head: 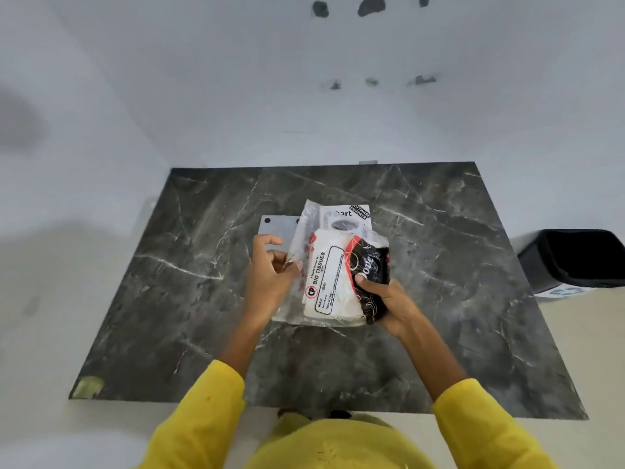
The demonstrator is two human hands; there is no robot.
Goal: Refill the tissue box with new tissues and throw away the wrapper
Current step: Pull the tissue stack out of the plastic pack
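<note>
A pack of tissues (329, 282) in a clear printed plastic wrapper, white with "BIG TISSUES" lettering and a black end, is held above the dark marble table (203, 299). My right hand (385, 302) grips the pack's black end from below right. My left hand (274, 269) pinches the loose clear wrapper edge (297, 252) at the pack's left side. Behind the pack lies the white tissue box (345, 220) with stickers and an oval opening, partly hidden. A flat grey lid or panel (277, 226) with dark dots lies left of the box.
A black waste bin (575, 258) stands on the floor to the right of the table. White walls rise behind and to the left. A torn pale patch (86, 387) marks the table's near left corner. Yellow sleeves cover my forearms.
</note>
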